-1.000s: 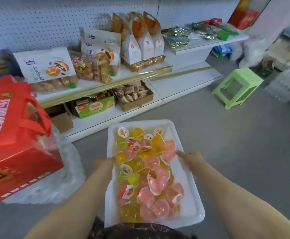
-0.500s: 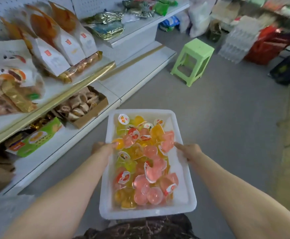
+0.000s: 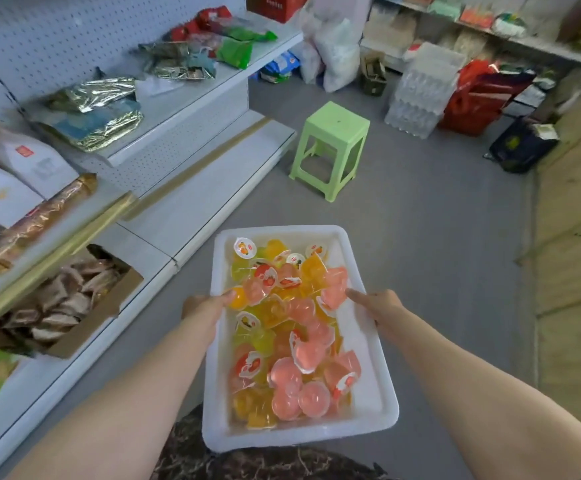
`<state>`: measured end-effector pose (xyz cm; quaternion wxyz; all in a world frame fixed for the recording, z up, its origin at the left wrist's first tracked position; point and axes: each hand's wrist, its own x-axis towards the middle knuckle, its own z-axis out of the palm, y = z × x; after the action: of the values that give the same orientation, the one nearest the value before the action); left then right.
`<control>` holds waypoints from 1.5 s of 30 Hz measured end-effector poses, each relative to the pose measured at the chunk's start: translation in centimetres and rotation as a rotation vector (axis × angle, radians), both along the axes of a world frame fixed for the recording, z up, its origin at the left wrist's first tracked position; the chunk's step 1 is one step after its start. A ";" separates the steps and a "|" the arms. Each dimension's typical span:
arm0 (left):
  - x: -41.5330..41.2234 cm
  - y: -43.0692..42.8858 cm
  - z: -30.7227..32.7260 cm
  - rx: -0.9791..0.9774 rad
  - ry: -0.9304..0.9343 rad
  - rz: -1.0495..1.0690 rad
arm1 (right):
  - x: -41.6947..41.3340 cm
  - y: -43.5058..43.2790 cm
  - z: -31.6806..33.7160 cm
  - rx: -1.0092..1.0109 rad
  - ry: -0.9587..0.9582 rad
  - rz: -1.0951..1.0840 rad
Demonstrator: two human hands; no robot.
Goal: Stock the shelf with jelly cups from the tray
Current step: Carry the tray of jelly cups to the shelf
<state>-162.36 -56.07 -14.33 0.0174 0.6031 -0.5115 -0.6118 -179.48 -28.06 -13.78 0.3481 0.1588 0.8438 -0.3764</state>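
A: The left hand [image 3: 206, 306] is clamped on the left long rim of the white rectangular plastic tray [image 3: 381, 389]. Its thumb is hooked over the edge and just touches an orange cup. The fingers underneath are hidden.

B: And the right hand [image 3: 377, 304]?

A: Same on the opposite rim: thumb over the top against a pink cup, the rest curled below, out of sight. Neither hand carries a cup.

B: Where are the cups?

A: The small translucent jelly cups [image 3: 292, 337], pink, orange, yellow and green with foil lids, all lie heaped loose in the tray. It is held above the grey floor [image 3: 438, 254], beside the white metal bottom shelf [image 3: 213, 188]. I see none on that shelf.

B: What could go wrong?

A: The heap, I'd say. Nothing restrains it, so a tilt would slide cups to one end and over the low rim. Both hands are taken, too. Freeing one to pick a cup leaves the tray hanging from one side, and it would likely tip unless set down first.

B: Anything else?

A: The light green plastic stool [image 3: 330, 147] stands on the floor ahead, near the shelf end. Walking on without looking could mean a stumble.
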 end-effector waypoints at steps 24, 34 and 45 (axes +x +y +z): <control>-61.5 -11.8 0.2 -0.069 -0.034 -0.343 | -51.7 -8.8 -0.6 -0.007 -0.007 -0.187; -79.8 -12.4 0.0 -0.061 -0.044 -0.230 | -72.5 -10.4 -0.4 0.097 -0.075 -0.050; -97.3 -21.7 -4.3 -0.028 -0.092 -0.278 | -87.8 -18.3 -4.2 0.159 -0.154 -0.097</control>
<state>-259.62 -77.79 -18.60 -0.0824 0.5539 -0.5988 -0.5726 -267.26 -46.37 -17.99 0.3796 0.2551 0.8331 -0.3112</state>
